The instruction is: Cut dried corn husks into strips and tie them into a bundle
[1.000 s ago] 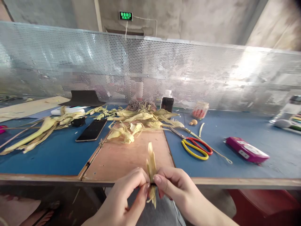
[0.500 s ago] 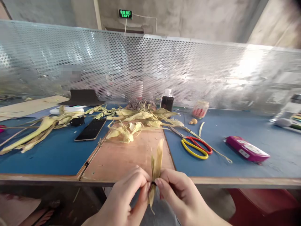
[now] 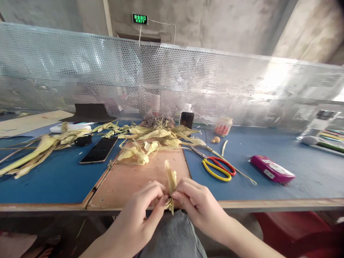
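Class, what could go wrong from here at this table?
The thin leaf bundle, pinched between the left hand and right hand, might tear if tugged. Held near the table edge, it could drop if released. The scissors point blades-first toward the leaf pile, so reaching there might nick a finger.

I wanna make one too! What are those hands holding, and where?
The left hand and right hand pinch a yellowish husk piece at its narrow waist, with the longer end sticking up and a shorter end below.
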### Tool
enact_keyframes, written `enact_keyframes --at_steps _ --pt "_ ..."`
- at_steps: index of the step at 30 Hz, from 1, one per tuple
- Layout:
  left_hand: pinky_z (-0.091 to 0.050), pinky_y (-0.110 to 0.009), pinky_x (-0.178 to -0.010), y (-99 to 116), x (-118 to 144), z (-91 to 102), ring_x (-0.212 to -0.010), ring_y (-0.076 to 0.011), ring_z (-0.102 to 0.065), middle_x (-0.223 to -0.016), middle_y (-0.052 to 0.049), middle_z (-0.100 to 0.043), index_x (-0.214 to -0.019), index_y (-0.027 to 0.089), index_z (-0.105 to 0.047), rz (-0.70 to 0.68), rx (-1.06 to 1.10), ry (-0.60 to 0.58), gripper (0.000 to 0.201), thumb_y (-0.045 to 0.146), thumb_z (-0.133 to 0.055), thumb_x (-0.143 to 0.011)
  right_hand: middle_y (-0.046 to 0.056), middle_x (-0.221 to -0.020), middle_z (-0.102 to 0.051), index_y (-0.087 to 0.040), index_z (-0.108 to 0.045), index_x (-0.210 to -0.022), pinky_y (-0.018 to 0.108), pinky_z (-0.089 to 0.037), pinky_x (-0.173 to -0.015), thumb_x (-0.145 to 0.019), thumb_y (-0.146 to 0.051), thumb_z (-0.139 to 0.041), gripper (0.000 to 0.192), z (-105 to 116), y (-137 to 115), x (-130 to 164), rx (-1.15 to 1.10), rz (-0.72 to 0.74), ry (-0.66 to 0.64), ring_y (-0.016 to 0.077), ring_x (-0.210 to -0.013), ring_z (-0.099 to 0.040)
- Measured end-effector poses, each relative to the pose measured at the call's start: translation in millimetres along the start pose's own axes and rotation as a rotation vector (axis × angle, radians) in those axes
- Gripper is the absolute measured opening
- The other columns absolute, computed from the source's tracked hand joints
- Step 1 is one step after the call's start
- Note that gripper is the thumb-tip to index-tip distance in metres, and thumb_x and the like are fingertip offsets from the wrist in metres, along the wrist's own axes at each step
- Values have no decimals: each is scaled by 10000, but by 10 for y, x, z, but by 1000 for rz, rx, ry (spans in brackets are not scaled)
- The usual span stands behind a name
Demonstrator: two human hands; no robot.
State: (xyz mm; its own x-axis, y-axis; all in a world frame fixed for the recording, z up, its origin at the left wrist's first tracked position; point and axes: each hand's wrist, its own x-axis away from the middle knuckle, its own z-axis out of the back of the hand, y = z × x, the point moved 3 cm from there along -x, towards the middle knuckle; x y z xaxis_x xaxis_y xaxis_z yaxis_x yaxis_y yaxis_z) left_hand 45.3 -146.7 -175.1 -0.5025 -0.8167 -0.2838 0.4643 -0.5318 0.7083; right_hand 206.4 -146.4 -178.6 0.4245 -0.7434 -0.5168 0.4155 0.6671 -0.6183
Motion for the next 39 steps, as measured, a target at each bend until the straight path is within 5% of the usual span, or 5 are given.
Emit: enact_keyframes --at_steps 8,14,20,32,39 --pt "-446 -271 -861 -78 -86 -26 -989 -152 -544 -1065 -43 -574 -1021 225 -517 -142 -44 45 184 200 -352 -942 31 -767 -588 -179 -571 -806 268 -421 -682 -941 -193 -421 202 -96 78 35 236 57 -37 149 -748 -497" --pt "-451 -267 -757 -115 -210 -106 -843 -136 -566 -935 -13 -599 -983 229 -567 -73 -38 -91 230 203 -341 -946 24 -761 -607 -175 -583 -773 286 -391 -682 -932 -195 -456 205 -80 106 72 388 41 -20 153 -739 -478" --pt "-450 -285 -761 -142 -209 -151 -861 -155 -574 -959 -25 -612 -993 227 -568 -10 -55 -85 195 246 -382 -938 33 -759 -603 -178 -587 -787 300 -326 -646 -919 -128 -435 208 -90 122 186 524 83 56 163 -730 -456" --pt "-434 -256 -720 -92 -380 -87 -790 -148 -572 -845 0 -625 -833 215 -646 -38 -47 -188 182 254 -478 -891 3 -754 -622 -203 -576 -761 299 -317 -647 -896 -81 -433 231 -87 150 247 474 24 161 148 -711 -477" --pt "-435 -251 -740 -116 -472 -41 -812 -152 -589 -879 4 -630 -827 223 -693 12 19 -347 147 243 -549 -838 18 -759 -635 -191 -606 -786 315 -274 -644 -914 -94 -414 251 -81 124 257 521 134 188 159 -728 -456"
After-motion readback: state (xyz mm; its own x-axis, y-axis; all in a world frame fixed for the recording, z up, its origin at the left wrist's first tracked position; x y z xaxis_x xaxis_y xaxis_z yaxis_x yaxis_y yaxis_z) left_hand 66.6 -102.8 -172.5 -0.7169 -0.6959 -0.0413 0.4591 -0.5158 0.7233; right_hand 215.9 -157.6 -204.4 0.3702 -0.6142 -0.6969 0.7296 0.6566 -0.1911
